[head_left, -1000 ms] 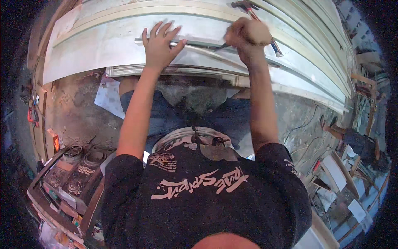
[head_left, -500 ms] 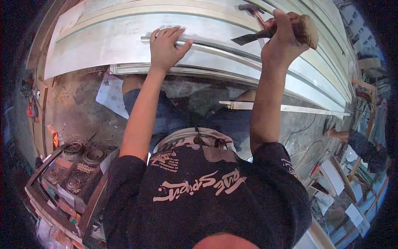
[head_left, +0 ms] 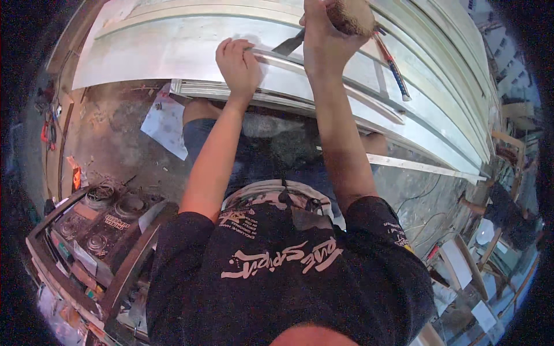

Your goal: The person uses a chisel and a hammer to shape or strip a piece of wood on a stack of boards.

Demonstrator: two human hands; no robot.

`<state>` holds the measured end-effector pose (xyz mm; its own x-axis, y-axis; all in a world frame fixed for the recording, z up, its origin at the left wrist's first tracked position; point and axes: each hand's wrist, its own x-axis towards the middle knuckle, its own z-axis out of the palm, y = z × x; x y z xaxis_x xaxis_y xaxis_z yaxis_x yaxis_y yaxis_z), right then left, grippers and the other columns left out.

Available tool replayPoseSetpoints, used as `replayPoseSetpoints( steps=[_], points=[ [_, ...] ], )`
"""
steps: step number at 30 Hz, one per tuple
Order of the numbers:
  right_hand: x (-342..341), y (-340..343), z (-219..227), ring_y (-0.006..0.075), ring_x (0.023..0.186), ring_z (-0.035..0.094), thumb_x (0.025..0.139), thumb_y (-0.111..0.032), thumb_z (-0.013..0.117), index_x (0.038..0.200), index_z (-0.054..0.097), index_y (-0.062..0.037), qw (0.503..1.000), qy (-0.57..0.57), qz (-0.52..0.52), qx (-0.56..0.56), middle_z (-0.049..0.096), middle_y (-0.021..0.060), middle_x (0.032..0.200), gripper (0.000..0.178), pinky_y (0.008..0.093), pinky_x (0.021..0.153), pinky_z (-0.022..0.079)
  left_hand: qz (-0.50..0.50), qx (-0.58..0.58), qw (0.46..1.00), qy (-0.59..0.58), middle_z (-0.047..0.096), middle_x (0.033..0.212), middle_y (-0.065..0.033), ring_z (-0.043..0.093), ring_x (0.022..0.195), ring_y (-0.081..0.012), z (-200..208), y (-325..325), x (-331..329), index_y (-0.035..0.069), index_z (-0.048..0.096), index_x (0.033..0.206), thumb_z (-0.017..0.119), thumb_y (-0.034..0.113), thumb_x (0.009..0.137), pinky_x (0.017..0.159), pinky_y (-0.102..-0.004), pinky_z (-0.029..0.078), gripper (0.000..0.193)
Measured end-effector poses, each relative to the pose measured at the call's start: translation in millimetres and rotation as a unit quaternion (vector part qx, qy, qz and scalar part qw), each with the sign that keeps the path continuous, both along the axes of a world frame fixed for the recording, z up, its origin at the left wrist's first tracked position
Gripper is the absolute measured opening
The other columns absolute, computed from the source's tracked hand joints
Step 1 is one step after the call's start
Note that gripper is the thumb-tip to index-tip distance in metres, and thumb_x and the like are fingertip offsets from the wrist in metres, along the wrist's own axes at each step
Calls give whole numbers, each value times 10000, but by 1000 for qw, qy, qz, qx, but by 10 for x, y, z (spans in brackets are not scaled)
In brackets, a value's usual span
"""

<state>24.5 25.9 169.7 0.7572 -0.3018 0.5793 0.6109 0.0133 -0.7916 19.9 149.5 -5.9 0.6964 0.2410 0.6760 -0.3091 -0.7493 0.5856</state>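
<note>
holding a chisel [head_left: 288,44] over the worktop [head_left: 150,55], the right hand [head_left: 325,46] has its grip closed round the thick wooden handle [head_left: 351,16]. the dark, flat blade slants down to the left, its tip near the fingers of the left hand [head_left: 238,66]. that hand lies over one end of a thin pale strip [head_left: 283,60], toward the worktop's near edge; its fingers are bent, but i cannot tell whether its grip is shut on the strip or only pressing down. the strip runs off to the right, passing behind the right forearm. whether the blade touches it or hangs just above is hard to tell.

a hammer [head_left: 393,69] lies to the right, its head partly hidden behind the handle. a stack of strips [head_left: 199,89] shows below the near edge.

the main danger looks like a slip: if the blade skidded on the smooth, narrow strip, it could run into the left fingers, since it points their way. too light a press might let the strip twist or slide, leaving a crooked mark or a split. a bump from the right hand could also shove the hammer.
</note>
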Motion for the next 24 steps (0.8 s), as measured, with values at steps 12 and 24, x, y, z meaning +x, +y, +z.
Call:
replayPoseSetpoints(
  steps=[12,24],
  points=[
    [136,377,-182,43,579,483,874,-54,712,823,555,-51,999,4,-25,-24,521,-49,677,164,215,518,396,3,-98,995,-30,657,948,-99,534,1100,-349,-57,-5,-35,76,648,847,481,29,779,994,-468,391,186],
    [451,393,-124,49,538,416,848,-41,687,788,521,-53,995,62,-5,-77,434,-53,637,177,225,483,347,15,-63,996,-56,641,880,-124,558,1019,-369,-113,-22,42,81,637,814,503,44,741,939,-480,407,157]
  ],
)
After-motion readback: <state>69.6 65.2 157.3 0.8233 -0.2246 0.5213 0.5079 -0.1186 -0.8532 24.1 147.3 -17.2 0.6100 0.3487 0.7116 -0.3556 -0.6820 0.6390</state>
